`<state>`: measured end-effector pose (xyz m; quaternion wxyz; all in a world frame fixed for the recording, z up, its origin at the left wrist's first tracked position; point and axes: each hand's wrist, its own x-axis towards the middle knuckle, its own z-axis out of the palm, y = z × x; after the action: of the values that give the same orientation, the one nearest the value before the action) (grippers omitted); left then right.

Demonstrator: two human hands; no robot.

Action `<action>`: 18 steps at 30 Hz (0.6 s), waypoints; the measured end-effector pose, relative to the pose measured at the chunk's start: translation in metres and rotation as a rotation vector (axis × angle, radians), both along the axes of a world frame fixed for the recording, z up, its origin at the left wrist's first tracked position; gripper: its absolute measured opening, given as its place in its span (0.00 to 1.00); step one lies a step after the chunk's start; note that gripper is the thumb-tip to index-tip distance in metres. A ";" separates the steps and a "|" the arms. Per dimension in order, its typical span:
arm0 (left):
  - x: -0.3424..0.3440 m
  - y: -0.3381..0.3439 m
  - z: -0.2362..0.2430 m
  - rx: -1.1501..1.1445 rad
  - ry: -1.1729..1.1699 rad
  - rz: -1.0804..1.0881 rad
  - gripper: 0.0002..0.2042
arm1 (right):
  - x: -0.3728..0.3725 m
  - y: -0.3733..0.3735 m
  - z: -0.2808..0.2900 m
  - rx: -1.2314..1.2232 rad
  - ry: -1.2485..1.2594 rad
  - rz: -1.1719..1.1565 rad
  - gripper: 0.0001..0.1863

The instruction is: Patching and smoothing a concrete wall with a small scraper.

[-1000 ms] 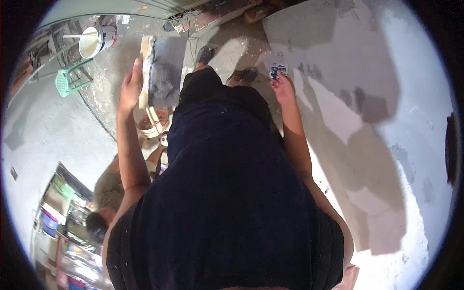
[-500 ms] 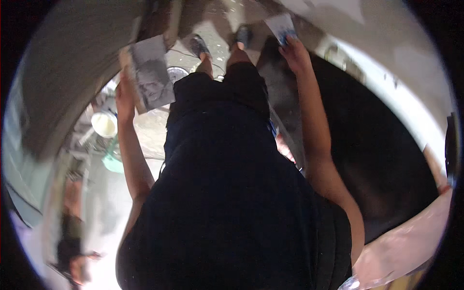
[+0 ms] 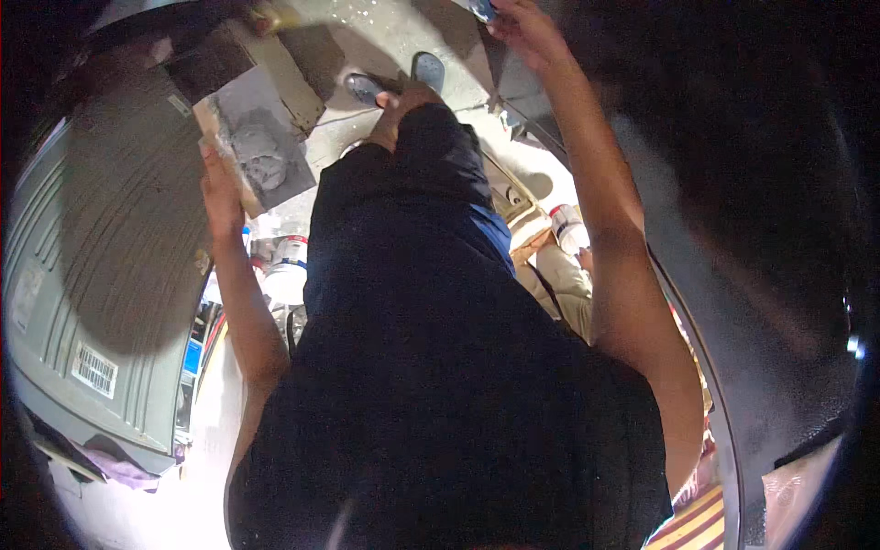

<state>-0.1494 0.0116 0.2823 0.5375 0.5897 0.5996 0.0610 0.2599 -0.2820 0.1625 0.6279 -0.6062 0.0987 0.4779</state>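
My left hand (image 3: pixel 222 194) grips a flat rectangular board (image 3: pixel 289 188) by its pale, wood-coloured edge. On its grey face sits a lump of rough grey paste (image 3: pixel 258 158). My right hand (image 3: pixel 533 38) is stretched far ahead at the top edge, closed on a small flat tool (image 3: pixel 482 9) with blue on it. Most of that tool is cut off by the picture's edge, so its exact kind does not show. Beside my right arm is a large dark panel (image 3: pixel 733 220).
A grey ribbed panel (image 3: pixel 137 275) with a label stands on the left. White tubs (image 3: pixel 286 275) are behind my left forearm. At right, another white tub (image 3: pixel 568 229) stands by a person's pale trousers (image 3: pixel 564 286). My dark shoes (image 3: pixel 427 73) rest on the speckled floor (image 3: pixel 376 37).
The view has swung round, bringing the ribbed panel in at left. My right hand has gone farther up, taking its tool partly out of view. The board is still in my left hand, more tilted.
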 end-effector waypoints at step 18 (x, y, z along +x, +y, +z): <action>0.030 -0.050 -0.015 -0.212 -0.255 0.505 0.34 | -0.026 0.112 -0.032 0.055 0.156 0.053 0.10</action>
<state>-0.1190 -0.0388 0.2669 0.6348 0.3501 0.6581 0.2032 0.2338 -0.1698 0.1306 0.6220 -0.5520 0.1183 0.5427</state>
